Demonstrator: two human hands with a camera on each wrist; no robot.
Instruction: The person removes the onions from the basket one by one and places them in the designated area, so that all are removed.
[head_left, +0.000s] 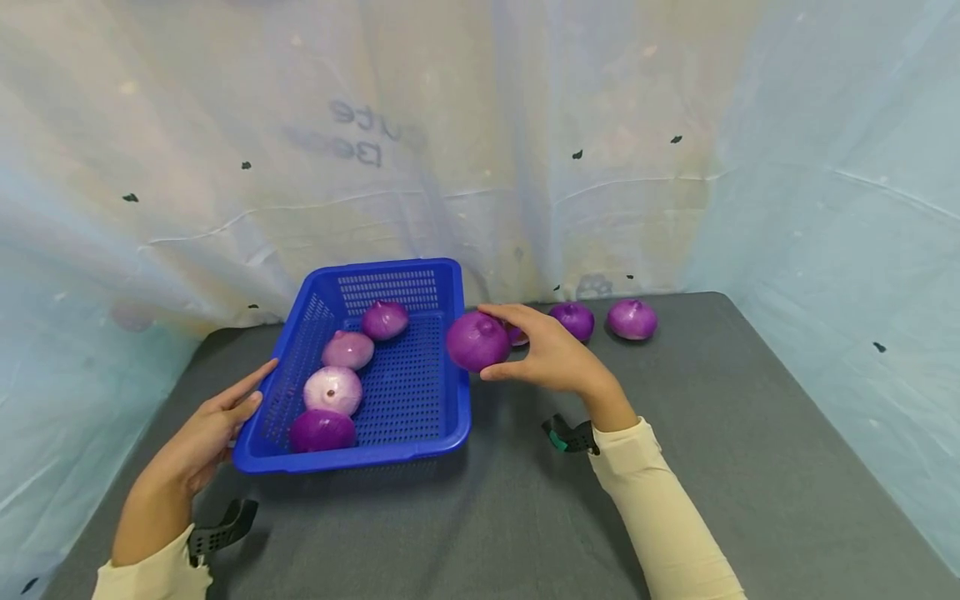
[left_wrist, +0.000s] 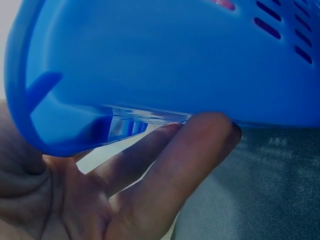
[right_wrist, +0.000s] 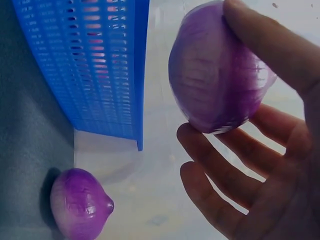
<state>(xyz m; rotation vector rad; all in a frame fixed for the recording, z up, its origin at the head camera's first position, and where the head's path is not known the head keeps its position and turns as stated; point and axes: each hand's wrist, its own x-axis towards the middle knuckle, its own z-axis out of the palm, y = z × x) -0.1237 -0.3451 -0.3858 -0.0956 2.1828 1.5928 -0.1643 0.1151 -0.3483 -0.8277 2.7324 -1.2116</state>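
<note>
My right hand (head_left: pixel 551 350) grips a purple onion (head_left: pixel 477 342) between thumb and fingertips, just beside the right rim of a blue plastic basket (head_left: pixel 450 392). In the right wrist view the held onion (right_wrist: pixel 215 70) is up off the table, near the basket's perforated side (right_wrist: pixel 95 60). My left hand (head_left: pixel 198 446) holds the basket by its left edge, with fingers (left_wrist: pixel 185 165) along the outside and underneath in the left wrist view. Inside the basket several onions run down the left side: a dark purple one (head_left: pixel 322 430), a pale one (head_left: pixel 332 390), and pinkish ones (head_left: pixel 348 350) behind.
On the grey table (head_left: pixel 675 467), behind my right hand, stand a purple onion (head_left: pixel 573 321) and another (head_left: pixel 632 319) at the back right. A third onion (head_left: pixel 518 335) is mostly hidden by the right hand. A pale plastic sheet (head_left: pixel 480 167) hangs behind the table.
</note>
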